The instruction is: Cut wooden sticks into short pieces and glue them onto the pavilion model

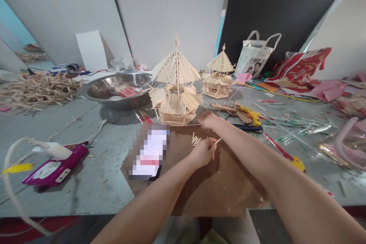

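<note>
My left hand (203,151) is closed, pinching a short wooden stick (218,141) that juts out to the right. Just behind it, several short cut sticks (196,139) lie on a brown board (211,194). Farther forward, my right hand (207,120) rests low with curled fingers, beside the base of the larger stick pavilion (176,99). Its fingertips are partly hidden, and what they hold cannot be made out. Behind stands a smaller stick pavilion (219,76). To the left of my left hand lies a phone (151,148) with a blurred screen.
At left are a steel basin (114,101) with red-wrapped packets, a stick pile (42,89) and a purple power strip (57,167). At right lie a yellow glue gun (250,114), a yellow-and-red tool (297,163), plastic wrappers (305,127) and a white bag (253,59).
</note>
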Demonstrator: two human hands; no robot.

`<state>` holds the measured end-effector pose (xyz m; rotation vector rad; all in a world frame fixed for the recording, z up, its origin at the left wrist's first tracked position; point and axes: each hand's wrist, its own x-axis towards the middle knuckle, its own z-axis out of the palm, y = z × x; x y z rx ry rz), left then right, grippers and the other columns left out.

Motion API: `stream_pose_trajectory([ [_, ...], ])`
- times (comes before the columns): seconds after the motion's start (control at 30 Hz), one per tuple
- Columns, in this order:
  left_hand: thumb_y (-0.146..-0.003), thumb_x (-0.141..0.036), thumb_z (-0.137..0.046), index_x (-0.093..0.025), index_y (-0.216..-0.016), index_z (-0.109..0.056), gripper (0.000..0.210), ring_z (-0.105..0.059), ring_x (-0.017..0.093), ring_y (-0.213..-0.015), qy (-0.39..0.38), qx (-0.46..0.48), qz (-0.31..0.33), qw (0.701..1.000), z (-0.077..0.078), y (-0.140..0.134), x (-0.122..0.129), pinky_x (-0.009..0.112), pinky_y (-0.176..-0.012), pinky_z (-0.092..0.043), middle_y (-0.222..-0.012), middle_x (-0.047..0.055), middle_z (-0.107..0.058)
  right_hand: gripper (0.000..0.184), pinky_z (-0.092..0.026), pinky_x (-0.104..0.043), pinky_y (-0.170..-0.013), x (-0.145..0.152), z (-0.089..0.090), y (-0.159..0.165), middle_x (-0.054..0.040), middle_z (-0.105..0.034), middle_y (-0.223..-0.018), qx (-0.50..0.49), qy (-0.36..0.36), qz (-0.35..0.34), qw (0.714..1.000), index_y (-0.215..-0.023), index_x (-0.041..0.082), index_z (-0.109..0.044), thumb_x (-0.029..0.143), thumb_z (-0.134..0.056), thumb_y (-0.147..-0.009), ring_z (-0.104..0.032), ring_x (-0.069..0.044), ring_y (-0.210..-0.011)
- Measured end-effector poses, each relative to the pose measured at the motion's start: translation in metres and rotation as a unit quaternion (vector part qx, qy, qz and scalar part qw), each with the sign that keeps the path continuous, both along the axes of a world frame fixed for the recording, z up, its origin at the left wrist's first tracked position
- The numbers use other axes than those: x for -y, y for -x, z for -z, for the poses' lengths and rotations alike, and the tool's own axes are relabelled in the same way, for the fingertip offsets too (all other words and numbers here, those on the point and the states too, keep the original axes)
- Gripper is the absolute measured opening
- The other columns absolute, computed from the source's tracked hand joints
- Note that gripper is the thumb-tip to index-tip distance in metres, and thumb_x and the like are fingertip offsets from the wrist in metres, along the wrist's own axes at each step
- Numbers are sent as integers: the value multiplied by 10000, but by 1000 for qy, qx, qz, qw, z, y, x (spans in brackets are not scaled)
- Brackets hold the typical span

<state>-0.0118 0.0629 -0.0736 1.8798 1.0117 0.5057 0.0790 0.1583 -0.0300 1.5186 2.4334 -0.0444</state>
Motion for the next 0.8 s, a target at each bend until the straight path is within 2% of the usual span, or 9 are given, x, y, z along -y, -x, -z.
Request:
stream_pose_trajectory([
  [0.17,-764,-224,-339,-174,-1165,-470,425,-405,83,-433,7,21,-4,1000,0,0,1,189,-501,-345,-434,-62,-446,302,-445,-318,-686,7,-9,-4,-224,-622,-923,25,-20,-22,999,-909,33,-629,105,-528,-634,-589,-282,-854],
  [0.33,-733,-169,-348,-165,-1065,-569,398,-441,88,-481,5,1,-22,1000,0,-1,0,196,-539,-370,-479,-34,-502,261,-421,-313,-680,16,-20,-29,-175,-634,-914,20,-53,-7,998,-876,102,-629,148,-485,-664,-584,-265,-852],
  [0.47,-726,-186,-372,-173,-1114,-530,419,-464,91,-512,-11,-44,-18,999,-3,0,0,194,-526,-370,-554,-23,-555,232,-402,-285,-648,32,-24,-57,-92,-640,-894,-13,-83,28,996,-858,175,-602,213,-440,-696,-576,-222,-825],
  [0.57,-718,-276,-434,-179,-1152,-494,448,-491,94,-572,-40,-59,23,997,-5,2,1,197,-560,-382,-651,-23,-591,176,-383,-249,-607,49,-19,-77,-32,-637,-805,-158,-82,77,981,-794,194,-576,239,-436,-695,-565,-166,-724],
  [0.67,-715,-364,-460,-198,-1183,-461,497,-510,97,-636,-60,-51,72,994,-7,3,3,207,-617,-400,-800,-22,-614,146,-368,-226,-575,66,-10,-92,-3,-608,-695,-277,-59,110,953,-749,186,-557,252,-438,-697,-533,-127,-631],
  [0.8,-723,-327,-462,-195,-1133,-508,433,-532,109,-724,-111,-64,63,990,-6,3,3,230,-698,-420,-1032,20,-575,158,-354,-220,-522,82,5,-101,15,-557,-604,-402,-58,163,899,-750,181,-537,272,-412,-715,-484,-106,-540],
])
